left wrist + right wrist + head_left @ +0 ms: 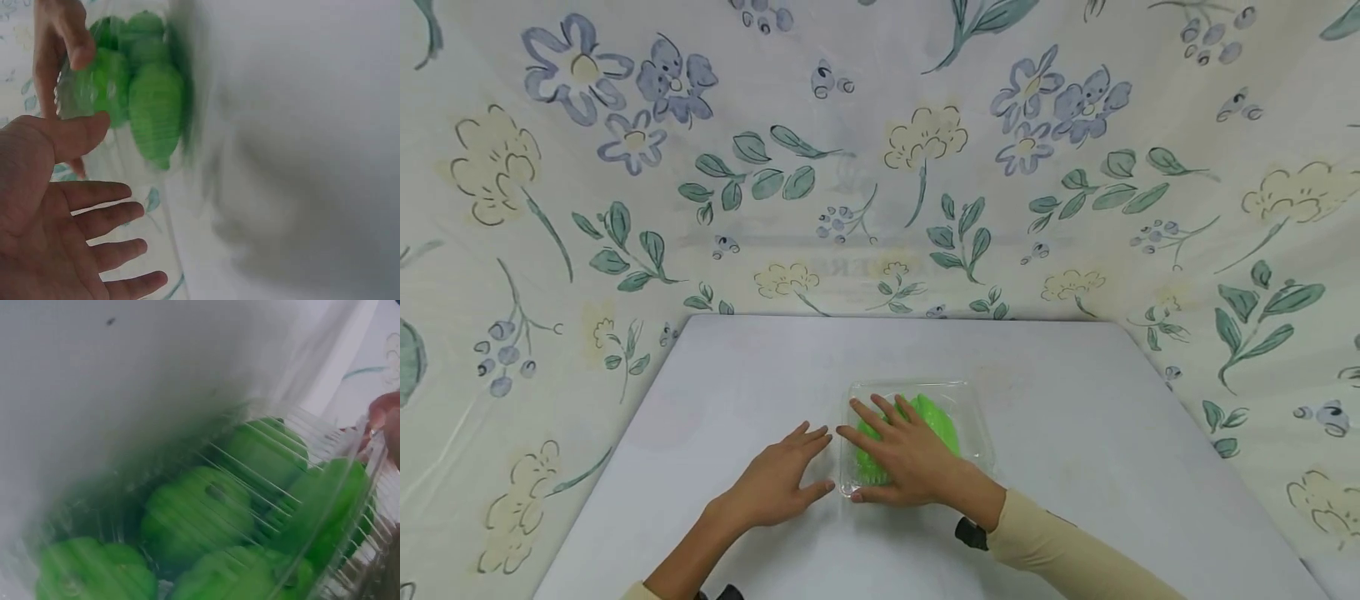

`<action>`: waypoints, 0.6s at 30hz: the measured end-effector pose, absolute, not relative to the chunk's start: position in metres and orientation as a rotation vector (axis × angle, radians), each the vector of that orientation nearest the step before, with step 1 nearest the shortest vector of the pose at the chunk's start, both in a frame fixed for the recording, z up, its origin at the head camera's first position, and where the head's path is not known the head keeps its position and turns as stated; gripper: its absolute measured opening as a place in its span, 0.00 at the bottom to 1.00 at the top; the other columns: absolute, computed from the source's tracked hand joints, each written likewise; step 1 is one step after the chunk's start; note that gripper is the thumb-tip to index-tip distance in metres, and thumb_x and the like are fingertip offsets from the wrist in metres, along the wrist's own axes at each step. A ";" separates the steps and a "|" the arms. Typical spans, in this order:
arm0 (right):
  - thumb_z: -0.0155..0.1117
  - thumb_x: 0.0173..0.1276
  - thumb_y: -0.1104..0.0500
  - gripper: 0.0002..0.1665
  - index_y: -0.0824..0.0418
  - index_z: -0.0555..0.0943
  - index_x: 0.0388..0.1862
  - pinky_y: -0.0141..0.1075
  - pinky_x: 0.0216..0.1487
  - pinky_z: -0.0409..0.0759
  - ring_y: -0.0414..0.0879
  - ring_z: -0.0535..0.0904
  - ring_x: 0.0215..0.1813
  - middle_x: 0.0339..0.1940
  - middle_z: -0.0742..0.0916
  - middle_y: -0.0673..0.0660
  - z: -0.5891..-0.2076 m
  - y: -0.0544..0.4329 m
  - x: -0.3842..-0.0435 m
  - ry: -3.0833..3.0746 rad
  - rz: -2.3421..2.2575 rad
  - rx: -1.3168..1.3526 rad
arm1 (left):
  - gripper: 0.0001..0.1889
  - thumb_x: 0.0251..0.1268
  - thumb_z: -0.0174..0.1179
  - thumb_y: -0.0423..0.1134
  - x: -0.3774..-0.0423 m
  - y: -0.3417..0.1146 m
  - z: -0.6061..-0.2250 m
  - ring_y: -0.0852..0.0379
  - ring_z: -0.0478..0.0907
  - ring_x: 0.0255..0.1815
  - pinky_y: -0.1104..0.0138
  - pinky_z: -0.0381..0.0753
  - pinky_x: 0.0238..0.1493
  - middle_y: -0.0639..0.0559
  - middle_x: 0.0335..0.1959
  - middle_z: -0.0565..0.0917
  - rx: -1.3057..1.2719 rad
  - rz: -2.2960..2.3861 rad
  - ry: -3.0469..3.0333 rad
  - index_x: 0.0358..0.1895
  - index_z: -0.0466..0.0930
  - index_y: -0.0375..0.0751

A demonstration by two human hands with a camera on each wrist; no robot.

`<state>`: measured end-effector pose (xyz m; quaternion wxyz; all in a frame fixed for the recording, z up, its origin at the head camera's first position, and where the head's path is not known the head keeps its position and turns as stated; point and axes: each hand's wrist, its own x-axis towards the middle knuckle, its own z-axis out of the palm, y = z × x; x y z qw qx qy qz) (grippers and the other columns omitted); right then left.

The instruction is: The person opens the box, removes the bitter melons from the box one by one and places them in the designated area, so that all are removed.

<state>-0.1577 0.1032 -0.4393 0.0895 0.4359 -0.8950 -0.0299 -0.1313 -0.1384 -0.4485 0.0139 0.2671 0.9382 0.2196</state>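
Note:
A clear plastic clamshell box (976, 425) sits on the white table, filled with several bright green pieces (938, 421). Through its ribbed wall, the right wrist view shows rounded, lobed green pieces (197, 512) with dark stem spots. One long green piece (156, 112) tapers to a tip in the left wrist view. My right hand (910, 458) rests over the box's top, fingers straight and spread, thumb at the near left corner. Just left of the box is my left hand (778, 483), fingers extended and apart, holding nothing, fingertips close to the box's left side.
The white table (1075, 400) extends around the box on every side. Behind and beside it hangs a flower-printed cloth (865, 183). Dark straps (972, 533) show at the wrists, below beige sleeves (1060, 542).

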 end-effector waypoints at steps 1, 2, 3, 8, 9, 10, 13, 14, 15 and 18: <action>0.43 0.64 0.20 0.51 0.44 0.58 0.79 0.61 0.71 0.53 0.61 0.53 0.77 0.80 0.57 0.58 -0.438 0.104 -0.158 -2.668 -0.081 1.296 | 0.33 0.63 0.67 0.49 -0.134 -0.139 -0.445 0.37 0.60 0.72 0.38 0.66 0.62 0.40 0.69 0.71 0.823 0.674 2.932 0.66 0.73 0.32; 0.44 0.64 0.20 0.51 0.44 0.58 0.79 0.61 0.71 0.53 0.61 0.54 0.77 0.79 0.58 0.58 -0.436 0.105 -0.157 -2.674 -0.066 1.296 | 0.33 0.62 0.67 0.48 -0.137 -0.139 -0.441 0.37 0.60 0.72 0.38 0.66 0.61 0.40 0.68 0.71 0.814 0.657 2.945 0.66 0.73 0.32; 0.45 0.64 0.20 0.51 0.44 0.58 0.79 0.61 0.71 0.53 0.61 0.54 0.77 0.79 0.58 0.58 -0.435 0.106 -0.157 -2.678 -0.055 1.295 | 0.32 0.62 0.67 0.48 -0.140 -0.140 -0.437 0.36 0.60 0.72 0.38 0.66 0.61 0.39 0.68 0.71 0.809 0.644 2.959 0.66 0.73 0.32; 0.43 0.64 0.20 0.50 0.44 0.58 0.79 0.63 0.70 0.53 0.61 0.54 0.77 0.79 0.59 0.58 -0.431 0.115 -0.156 -2.693 -0.004 1.292 | 0.31 0.62 0.67 0.45 -0.154 -0.139 -0.419 0.34 0.61 0.71 0.37 0.68 0.59 0.37 0.67 0.71 0.815 0.576 3.046 0.66 0.73 0.32; 0.42 0.65 0.20 0.50 0.44 0.58 0.79 0.63 0.70 0.54 0.61 0.54 0.77 0.79 0.59 0.58 -0.430 0.117 -0.156 -2.697 0.000 1.286 | 0.31 0.63 0.67 0.44 -0.156 -0.138 -0.416 0.34 0.61 0.71 0.37 0.68 0.59 0.36 0.67 0.72 0.828 0.565 3.062 0.66 0.73 0.32; 0.42 0.65 0.21 0.50 0.44 0.58 0.79 0.62 0.70 0.54 0.61 0.54 0.77 0.79 0.59 0.58 -0.428 0.120 -0.154 -2.701 0.007 1.278 | 0.30 0.63 0.67 0.43 -0.159 -0.136 -0.414 0.34 0.61 0.71 0.37 0.69 0.59 0.36 0.67 0.72 0.841 0.557 3.074 0.66 0.73 0.32; 0.48 0.65 0.23 0.49 0.45 0.59 0.79 0.62 0.70 0.54 0.60 0.55 0.76 0.79 0.60 0.57 -0.423 0.129 -0.150 -2.711 0.045 1.249 | 0.29 0.63 0.66 0.42 -0.165 -0.127 -0.405 0.34 0.61 0.71 0.38 0.69 0.59 0.37 0.68 0.71 0.894 0.549 3.077 0.66 0.73 0.33; 0.50 0.65 0.23 0.49 0.45 0.60 0.78 0.62 0.70 0.54 0.60 0.56 0.76 0.78 0.61 0.57 -0.423 0.133 -0.149 -2.707 0.060 1.238 | 0.29 0.64 0.65 0.42 -0.167 -0.123 -0.402 0.35 0.61 0.71 0.38 0.69 0.59 0.37 0.68 0.71 0.916 0.546 3.072 0.67 0.72 0.34; 0.52 0.64 0.24 0.49 0.46 0.60 0.78 0.62 0.70 0.54 0.60 0.56 0.76 0.78 0.61 0.57 -0.421 0.137 -0.148 -2.709 0.083 1.227 | 0.29 0.64 0.65 0.42 -0.169 -0.119 -0.399 0.35 0.60 0.72 0.39 0.69 0.60 0.37 0.68 0.70 0.940 0.547 3.063 0.67 0.72 0.35; 0.55 0.64 0.26 0.49 0.46 0.61 0.78 0.62 0.70 0.53 0.59 0.55 0.76 0.78 0.61 0.56 -0.420 0.149 -0.145 -2.718 0.138 1.188 | 0.30 0.66 0.64 0.42 -0.172 -0.105 -0.390 0.36 0.59 0.73 0.39 0.68 0.61 0.38 0.70 0.69 1.012 0.568 3.020 0.68 0.70 0.36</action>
